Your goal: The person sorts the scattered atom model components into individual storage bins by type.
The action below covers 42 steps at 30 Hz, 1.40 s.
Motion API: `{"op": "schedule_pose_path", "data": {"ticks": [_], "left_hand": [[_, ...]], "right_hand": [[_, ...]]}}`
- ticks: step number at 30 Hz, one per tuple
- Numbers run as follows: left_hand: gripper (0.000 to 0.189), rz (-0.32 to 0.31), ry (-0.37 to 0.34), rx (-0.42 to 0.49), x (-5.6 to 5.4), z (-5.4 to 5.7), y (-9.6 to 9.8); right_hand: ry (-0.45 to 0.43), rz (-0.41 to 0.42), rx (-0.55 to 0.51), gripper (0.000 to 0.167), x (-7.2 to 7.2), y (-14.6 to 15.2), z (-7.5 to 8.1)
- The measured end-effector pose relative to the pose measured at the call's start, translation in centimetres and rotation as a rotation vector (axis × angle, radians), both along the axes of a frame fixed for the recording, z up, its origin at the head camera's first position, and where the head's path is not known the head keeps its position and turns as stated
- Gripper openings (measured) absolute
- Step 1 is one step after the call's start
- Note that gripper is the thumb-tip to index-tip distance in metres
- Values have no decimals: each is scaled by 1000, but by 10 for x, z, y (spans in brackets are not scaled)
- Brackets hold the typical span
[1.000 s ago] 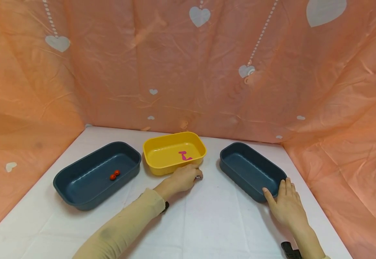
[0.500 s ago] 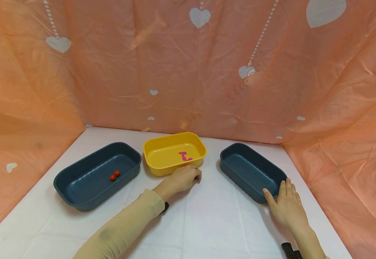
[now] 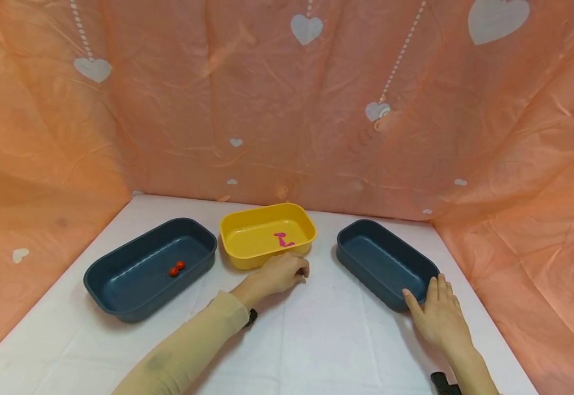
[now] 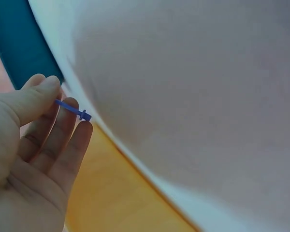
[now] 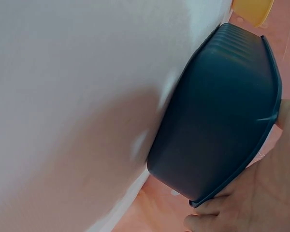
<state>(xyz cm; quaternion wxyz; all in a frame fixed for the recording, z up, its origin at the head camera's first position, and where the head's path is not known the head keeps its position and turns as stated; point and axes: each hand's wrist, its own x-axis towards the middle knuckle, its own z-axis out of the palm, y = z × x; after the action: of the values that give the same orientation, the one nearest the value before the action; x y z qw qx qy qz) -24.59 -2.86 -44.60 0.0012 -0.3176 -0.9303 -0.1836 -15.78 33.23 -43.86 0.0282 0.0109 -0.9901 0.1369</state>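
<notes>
My left hand (image 3: 278, 273) is in front of the yellow tray (image 3: 247, 262), close to its near right corner. Between thumb and fingertip it pinches a thin purple stick (image 4: 73, 109) with a small collar near one end, while the other fingers spread loosely beneath. The head view does not show this stick. A few small pink pieces (image 3: 282, 242) lie in the yellow tray. My right hand (image 3: 440, 320) rests on the near end of the right dark blue tray (image 5: 208, 116), thumb at the rim and fingers stretched along the corner.
Another dark blue tray (image 3: 134, 291) stands at the left with two small orange-red beads (image 3: 176, 269) inside. A white cloth (image 3: 326, 340) covers the table. Behind and at both sides hangs an orange-pink curtain (image 3: 267, 109) with pale hearts.
My left fingers have shifted very slightly. Both hands stay in the same places, and the trays and their contents have not moved.
</notes>
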Motion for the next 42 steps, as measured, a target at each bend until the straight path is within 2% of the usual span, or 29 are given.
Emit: {"op": "schedule_pose_path", "data": {"ticks": [3, 9, 17, 22, 28, 32, 37, 42], "left_hand": [[3, -4, -18, 54, 1, 1, -1], [8, -46, 11, 140, 4, 6, -1], [13, -88, -9, 292, 2, 19, 14], [13, -106, -13, 429, -5, 24, 33], [13, -76, -63, 600, -18, 27, 66], [13, -62, -49, 659, -28, 28, 87], [12, -23, 1, 666, -39, 24, 109], [12, 27, 30, 567, -45, 18, 117]], "right_hand": [[2, 3, -1, 99, 0, 0, -1], [8, 5, 5, 99, 1, 0, -2], [8, 4, 7, 98, 0, 1, -1], [17, 8, 6, 97, 0, 1, 0], [11, 3, 6, 98, 0, 1, -1], [1, -2, 3, 99, 0, 1, -1], [-1, -6, -1, 99, -1, 1, -1], [-2, -4, -5, 99, -1, 1, -1]]}}
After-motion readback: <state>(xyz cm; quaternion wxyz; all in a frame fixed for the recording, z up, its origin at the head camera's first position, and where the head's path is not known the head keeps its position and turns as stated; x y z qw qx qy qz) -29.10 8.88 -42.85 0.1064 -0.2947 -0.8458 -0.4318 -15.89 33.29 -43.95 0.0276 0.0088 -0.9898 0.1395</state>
